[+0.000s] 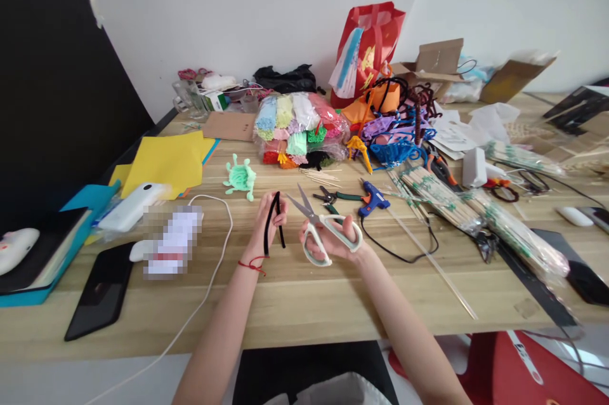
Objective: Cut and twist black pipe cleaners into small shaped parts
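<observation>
In the middle of the head view, my left hand [265, 222] pinches a black pipe cleaner [269, 227] that is bent over at the top into a narrow fold. A red cord circles that wrist. To its right, my right hand [333, 239] has its fingers through the white handles of a pair of scissors [311, 218]. The blades are spread and point up and left toward the black pipe cleaner, apart from it. Beyond my left hand, a mint-green fuzzy figure [240, 178] with short limbs lies on the table.
Pliers [328, 197] and a blue glue gun [373, 199] with its cord lie beyond my right hand. Farther back are bagged pipe cleaners [299, 129] and a red bag [371, 49]. Wrapped sticks [440, 199] lie right; yellow sheets [164, 164] and a black phone [99, 291] left.
</observation>
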Demonstrator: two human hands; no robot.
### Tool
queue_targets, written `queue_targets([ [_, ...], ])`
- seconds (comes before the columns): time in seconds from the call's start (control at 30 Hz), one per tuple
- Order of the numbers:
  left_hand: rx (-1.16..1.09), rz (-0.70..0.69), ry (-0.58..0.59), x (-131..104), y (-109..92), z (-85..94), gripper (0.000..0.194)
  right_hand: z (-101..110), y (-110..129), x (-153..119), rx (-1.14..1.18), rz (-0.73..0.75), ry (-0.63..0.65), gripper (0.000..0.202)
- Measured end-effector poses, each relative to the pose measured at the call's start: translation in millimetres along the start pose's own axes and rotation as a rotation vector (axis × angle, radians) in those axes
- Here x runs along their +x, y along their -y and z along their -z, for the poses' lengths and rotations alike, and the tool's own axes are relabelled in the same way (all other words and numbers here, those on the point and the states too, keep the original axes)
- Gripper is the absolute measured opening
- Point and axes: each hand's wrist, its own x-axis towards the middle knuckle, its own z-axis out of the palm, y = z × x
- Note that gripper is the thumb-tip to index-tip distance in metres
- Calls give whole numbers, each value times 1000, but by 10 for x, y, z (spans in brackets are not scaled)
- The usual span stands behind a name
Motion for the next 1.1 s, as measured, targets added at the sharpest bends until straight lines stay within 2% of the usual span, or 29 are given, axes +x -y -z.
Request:
queue_targets([
  [0.1,3,-29,36,2,1,20,34,-4,-34,-2,-52,-69,15,82],
  [0.2,2,-40,47,11,0,46,32,17,-52,5,-83,-63,4,76],
  [0.33,105,-69,102,28,1,62,22,33,-60,11,-84,-61,54,78],
  [0.43,186,-81,147,16,-3,41,24,20,-61,8,-99,-58,78,79],
  [0.57,216,-48,157,-43,11,-21,28,6,-78,6,-131,-47,14,81],
  [0.7,188,57,248,-99,63,-48,36,30,-113,2,-158,-37,-53,84],
  [0.83,166,24,300,-129,57,-39,42,26,-108,1,-161,-56,-86,90],
  [1.03,354,-22,320,-160,-80,-66,21,-49,-75,-1,-184,-38,-104,83],
  [1.1,367,-60,309,-164,-108,-84,20,-61,-78,0,-187,-35,-100,83],
])
